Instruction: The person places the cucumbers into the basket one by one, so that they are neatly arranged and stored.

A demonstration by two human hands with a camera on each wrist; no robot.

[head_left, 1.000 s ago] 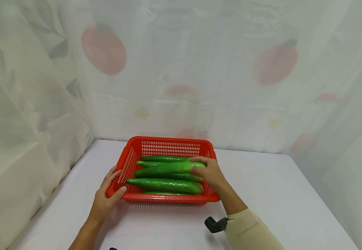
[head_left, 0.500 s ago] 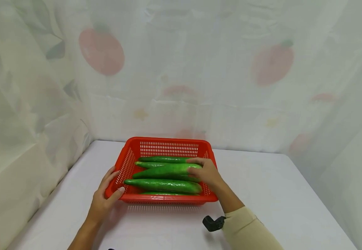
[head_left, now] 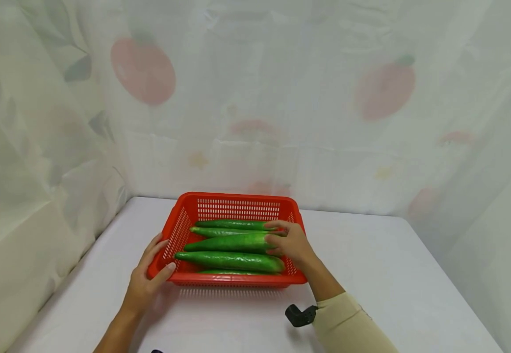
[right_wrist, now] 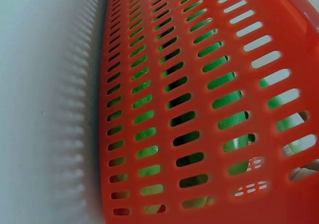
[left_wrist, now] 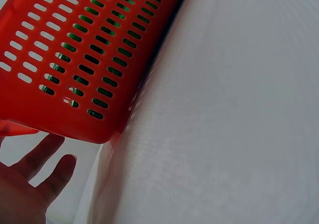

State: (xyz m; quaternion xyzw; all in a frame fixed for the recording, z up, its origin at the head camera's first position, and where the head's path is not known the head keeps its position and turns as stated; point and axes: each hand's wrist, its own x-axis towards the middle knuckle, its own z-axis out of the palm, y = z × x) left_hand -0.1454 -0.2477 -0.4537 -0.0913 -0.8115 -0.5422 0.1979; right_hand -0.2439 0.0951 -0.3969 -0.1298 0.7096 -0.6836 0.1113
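A red plastic basket (head_left: 238, 197) holds several long green cucumbers lying crosswise. In the head view my left hand (head_left: 145, 284) grips its near left corner, thumb over the front rim and fingers on the outer left side. The left wrist view shows some of those fingers (left_wrist: 55, 176) just beyond the basket's edge. My right hand (head_left: 295, 245) is inside the basket's right end, fingers spread over the right end of a thick middle cucumber (head_left: 226, 243). That end is hidden behind the fingers. A glossy cucumber (head_left: 231, 261) lies in front of it.
The basket stands on a white-covered table (head_left: 370, 274). A pale curtain (head_left: 255, 98) with fruit prints rises behind the table, and more sheeting hangs at both sides. A black wrist camera (head_left: 300, 315) sticks out by the right sleeve.
The thick cucumber, earlier raised at its right end in my right hand, has come down and shifted slightly left to lie among the others. My right fingers have loosened. The left hand stays at the basket.
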